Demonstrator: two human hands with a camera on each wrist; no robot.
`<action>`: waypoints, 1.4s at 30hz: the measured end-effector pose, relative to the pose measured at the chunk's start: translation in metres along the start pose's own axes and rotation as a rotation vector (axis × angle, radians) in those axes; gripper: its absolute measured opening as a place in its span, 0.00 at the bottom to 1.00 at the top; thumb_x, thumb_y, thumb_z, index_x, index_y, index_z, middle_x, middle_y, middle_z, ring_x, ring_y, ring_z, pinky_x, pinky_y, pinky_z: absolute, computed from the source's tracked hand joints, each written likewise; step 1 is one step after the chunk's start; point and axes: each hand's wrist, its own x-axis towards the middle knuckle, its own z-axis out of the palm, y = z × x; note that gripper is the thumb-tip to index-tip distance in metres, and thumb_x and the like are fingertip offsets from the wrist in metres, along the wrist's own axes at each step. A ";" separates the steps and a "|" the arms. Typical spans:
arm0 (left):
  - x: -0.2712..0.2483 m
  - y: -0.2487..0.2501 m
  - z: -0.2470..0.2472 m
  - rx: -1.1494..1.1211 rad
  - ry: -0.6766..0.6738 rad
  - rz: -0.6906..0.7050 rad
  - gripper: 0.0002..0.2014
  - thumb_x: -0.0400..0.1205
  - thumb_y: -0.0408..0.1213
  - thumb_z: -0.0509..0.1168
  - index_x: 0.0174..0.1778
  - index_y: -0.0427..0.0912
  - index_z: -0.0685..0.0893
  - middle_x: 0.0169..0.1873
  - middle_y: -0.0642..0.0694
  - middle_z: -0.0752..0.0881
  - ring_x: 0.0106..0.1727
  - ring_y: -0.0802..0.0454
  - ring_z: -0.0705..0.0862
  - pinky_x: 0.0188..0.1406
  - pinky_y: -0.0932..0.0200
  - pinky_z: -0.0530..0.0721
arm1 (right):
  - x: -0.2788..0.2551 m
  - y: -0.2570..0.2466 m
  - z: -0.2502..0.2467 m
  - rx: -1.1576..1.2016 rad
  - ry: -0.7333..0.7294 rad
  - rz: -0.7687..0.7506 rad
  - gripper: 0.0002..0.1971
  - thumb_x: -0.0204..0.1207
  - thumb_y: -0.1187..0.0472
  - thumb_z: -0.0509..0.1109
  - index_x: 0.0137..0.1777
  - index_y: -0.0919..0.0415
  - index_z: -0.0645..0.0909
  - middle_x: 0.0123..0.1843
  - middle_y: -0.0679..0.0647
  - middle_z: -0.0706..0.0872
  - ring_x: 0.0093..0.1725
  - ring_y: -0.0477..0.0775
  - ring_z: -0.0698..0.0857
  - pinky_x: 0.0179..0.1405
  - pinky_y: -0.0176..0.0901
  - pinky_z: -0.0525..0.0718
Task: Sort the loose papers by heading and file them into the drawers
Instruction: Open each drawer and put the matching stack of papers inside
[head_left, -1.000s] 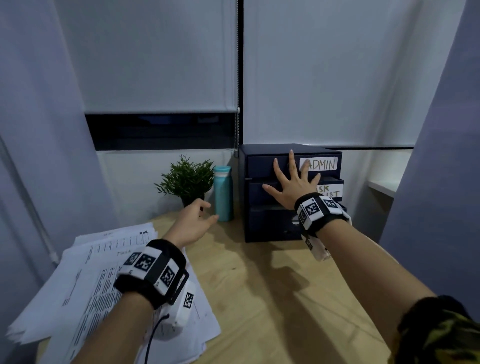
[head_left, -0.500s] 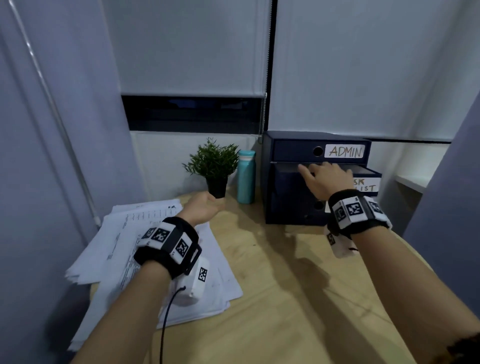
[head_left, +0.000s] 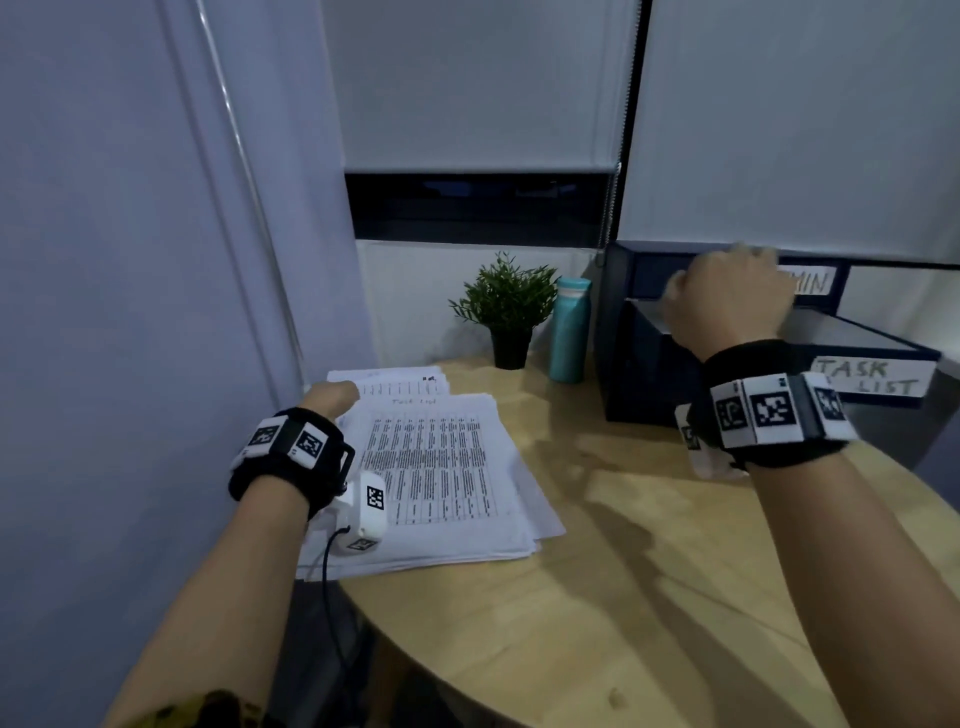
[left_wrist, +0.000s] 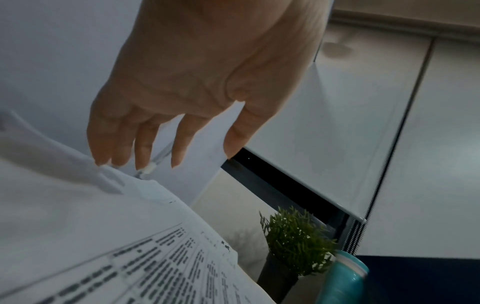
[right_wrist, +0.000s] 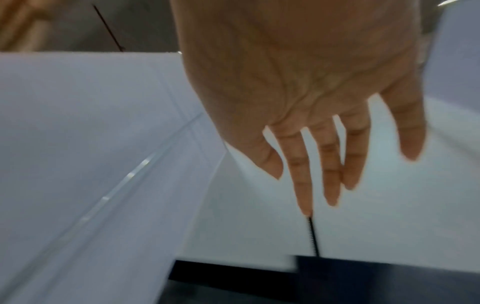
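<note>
Hovering mid-right above the pulled-out TASK LIST drawer (head_left: 862, 358), right hand (head_left: 727, 301) spread, empty; left hand (head_left: 332, 397) lower left, fingers loosely extended, fingertips (left_wrist: 103, 158) touching paper stack (head_left: 441, 467).

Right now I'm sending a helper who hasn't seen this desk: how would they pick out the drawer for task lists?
Start at the round wooden table and find the dark blue drawer box at its back right, beside the teal bottle. The task list drawer is the one pulled out, below the top drawer. A white label reading TASK LIST marks its front.
</note>
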 end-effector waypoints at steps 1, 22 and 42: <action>0.001 -0.004 -0.003 -0.010 -0.010 -0.007 0.22 0.86 0.33 0.58 0.75 0.27 0.68 0.70 0.35 0.74 0.69 0.37 0.75 0.63 0.51 0.74 | -0.007 -0.020 0.003 0.082 0.015 -0.086 0.20 0.81 0.55 0.57 0.54 0.71 0.83 0.57 0.69 0.82 0.62 0.70 0.77 0.54 0.57 0.77; 0.043 -0.035 -0.005 0.105 -0.339 0.108 0.30 0.70 0.42 0.79 0.67 0.36 0.81 0.63 0.39 0.84 0.62 0.38 0.83 0.67 0.42 0.79 | -0.060 -0.087 0.154 0.622 -1.349 0.119 0.16 0.65 0.55 0.82 0.44 0.66 0.84 0.36 0.60 0.89 0.37 0.60 0.86 0.44 0.50 0.84; -0.102 0.074 -0.006 -0.672 -0.076 0.734 0.42 0.62 0.57 0.80 0.64 0.36 0.73 0.58 0.49 0.84 0.63 0.51 0.82 0.71 0.47 0.75 | -0.011 -0.049 0.024 1.577 -0.454 -0.127 0.21 0.77 0.58 0.73 0.69 0.63 0.79 0.61 0.58 0.88 0.60 0.55 0.87 0.57 0.46 0.86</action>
